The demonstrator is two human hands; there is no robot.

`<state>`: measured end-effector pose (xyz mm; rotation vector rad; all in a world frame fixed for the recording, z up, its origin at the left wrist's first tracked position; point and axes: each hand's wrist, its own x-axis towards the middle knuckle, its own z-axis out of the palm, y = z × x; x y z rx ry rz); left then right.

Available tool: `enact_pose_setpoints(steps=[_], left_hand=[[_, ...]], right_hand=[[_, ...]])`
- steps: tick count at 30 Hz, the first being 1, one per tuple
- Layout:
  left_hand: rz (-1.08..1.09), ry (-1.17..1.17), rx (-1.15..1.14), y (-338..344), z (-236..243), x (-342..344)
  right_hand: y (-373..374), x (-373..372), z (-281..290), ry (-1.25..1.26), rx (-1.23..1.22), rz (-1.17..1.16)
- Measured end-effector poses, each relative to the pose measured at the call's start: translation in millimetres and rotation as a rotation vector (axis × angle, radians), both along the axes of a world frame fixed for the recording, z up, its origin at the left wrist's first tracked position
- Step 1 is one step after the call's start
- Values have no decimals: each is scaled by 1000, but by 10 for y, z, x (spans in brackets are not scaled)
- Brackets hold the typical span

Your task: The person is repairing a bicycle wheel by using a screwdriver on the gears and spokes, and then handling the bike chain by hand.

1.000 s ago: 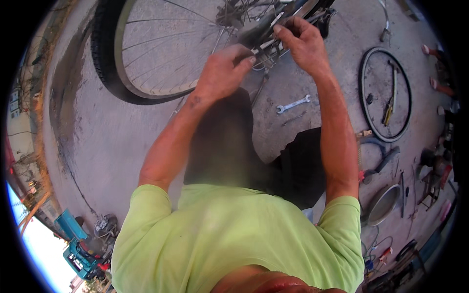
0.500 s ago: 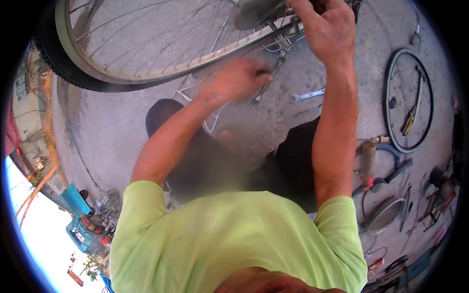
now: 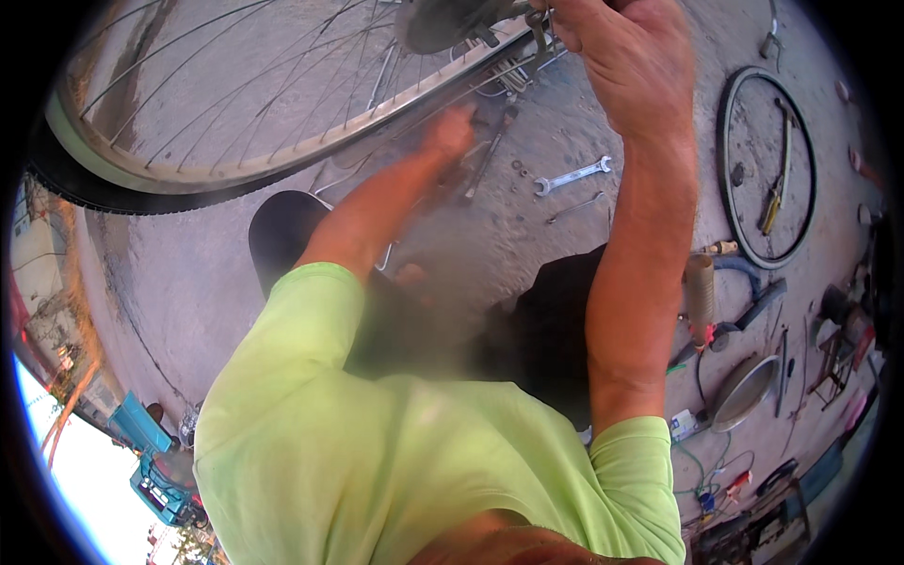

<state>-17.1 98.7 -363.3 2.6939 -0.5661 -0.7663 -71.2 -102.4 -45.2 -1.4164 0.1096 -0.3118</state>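
Nearby, a softly creased, lime-green cloth shirt [image 3: 377, 452] fills the near edge, with dark trousers [image 3: 556, 320] beyond. Farther out, a smooth, silvery double-ended wrench [image 3: 573, 176] lies on gritty grey ground [image 3: 508, 245], right of a long, slender dark tool [image 3: 488, 158] that runs from near left to far right. The left hand [image 3: 454, 132] is just left of that tool, nearer to it than the right hand [image 3: 640, 66]; it is blurred, so its opening and any hold cannot be told. Beyond it and to the left, the bicycle wheel [image 3: 226, 174] curves from near left to far right: pale rim, knobbly black rubber, thin straight spokes. Farthest, the right hand's fingers bend inward at a small dark metal part [image 3: 539, 34], right of the wheel; whether they grip it is unclear.
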Motion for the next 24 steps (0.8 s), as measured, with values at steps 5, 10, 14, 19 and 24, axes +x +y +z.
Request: enact_pose_setpoints(steps=[5, 10, 14, 19, 24], left_hand=[[-51, -41, -92, 139, -41, -4], [8, 169, -217, 172, 1087, -388], [204, 363, -547, 174, 2500, -477], [489, 342, -951, 249, 3045, -615], [447, 358, -1020, 212, 3091, -591]], right_hand=[[43, 111, 41, -23, -57, 24], [22, 80, -78, 0, -113, 20], [8, 63, -43, 35, -60, 48], [90, 95, 9, 10, 75, 113], [129, 92, 49, 24, 16, 79]])
